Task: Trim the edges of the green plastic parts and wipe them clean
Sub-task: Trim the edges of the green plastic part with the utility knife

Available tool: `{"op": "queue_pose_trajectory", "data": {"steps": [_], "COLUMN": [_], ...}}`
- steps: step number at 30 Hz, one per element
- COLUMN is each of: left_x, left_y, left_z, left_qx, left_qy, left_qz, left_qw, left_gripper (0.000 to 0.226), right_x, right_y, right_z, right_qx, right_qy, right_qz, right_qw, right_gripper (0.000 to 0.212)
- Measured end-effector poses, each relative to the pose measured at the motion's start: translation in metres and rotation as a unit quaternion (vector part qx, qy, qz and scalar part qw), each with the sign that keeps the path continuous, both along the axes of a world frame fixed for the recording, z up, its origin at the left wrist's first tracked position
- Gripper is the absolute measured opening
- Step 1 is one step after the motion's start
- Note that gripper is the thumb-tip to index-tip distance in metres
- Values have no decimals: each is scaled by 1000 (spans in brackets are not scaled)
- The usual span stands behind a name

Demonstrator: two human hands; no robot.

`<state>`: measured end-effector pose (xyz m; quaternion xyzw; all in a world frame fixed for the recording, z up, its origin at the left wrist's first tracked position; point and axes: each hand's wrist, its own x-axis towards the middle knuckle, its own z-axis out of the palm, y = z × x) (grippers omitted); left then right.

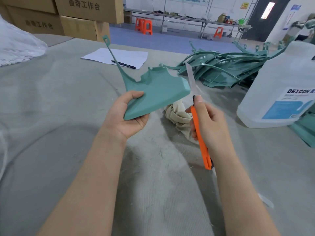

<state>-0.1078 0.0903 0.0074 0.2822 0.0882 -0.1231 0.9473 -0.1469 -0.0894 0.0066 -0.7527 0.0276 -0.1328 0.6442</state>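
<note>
Green plastic part (158, 92) at frame centre, lifted off the table (51, 116), pinched at its lower corner by left hand (129, 116). Right hand (209, 123) wraps the orange utility knife (201, 138), blade up beside the part's right edge. Cloth (179, 116) below; more green parts (221, 68) upper right.

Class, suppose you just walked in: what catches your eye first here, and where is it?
At centre, the left hand holds a flat green plastic part with a long thin strap. Beside it, the right hand grips an orange-handled utility knife, blade extended by the part's right edge.
</note>
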Motion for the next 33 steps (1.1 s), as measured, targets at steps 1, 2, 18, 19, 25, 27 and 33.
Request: {"op": "queue_pose_trajectory", "data": {"steps": [1, 2, 18, 19, 25, 27, 33], "left_x": [-1, -1, 0, 0, 2, 3, -4], "left_y": [-1, -1, 2, 1, -5, -6, -14], "left_z": [0, 1, 0, 0, -2, -1, 3], "left_qx": [3, 6, 21, 25, 121, 125, 57], "left_qy": [2, 3, 14, 14, -5, -8, -188], "left_qz": [-2, -4, -27, -26, -22, -28, -126], "left_qw": [1000, 1000, 999, 999, 992, 992, 972], "left_gripper": [11, 12, 26, 23, 17, 17, 74], "right_x": [0, 0, 1, 1, 4, 5, 5], "right_y": [0, 1, -3, -5, -12, -13, -3], "right_z": [0, 1, 2, 3, 5, 4, 3], "right_qx": [-4, -8, 29, 61, 182, 170, 229], "right_qy": [-1, -2, -7, 0, 57, 61, 47], "right_qz": [4, 9, -1, -1, 41, 36, 31], "right_qw": [1000, 1000, 1000, 998, 981, 983, 972], "right_gripper": [51, 52, 36, 37, 16, 8, 15]}}
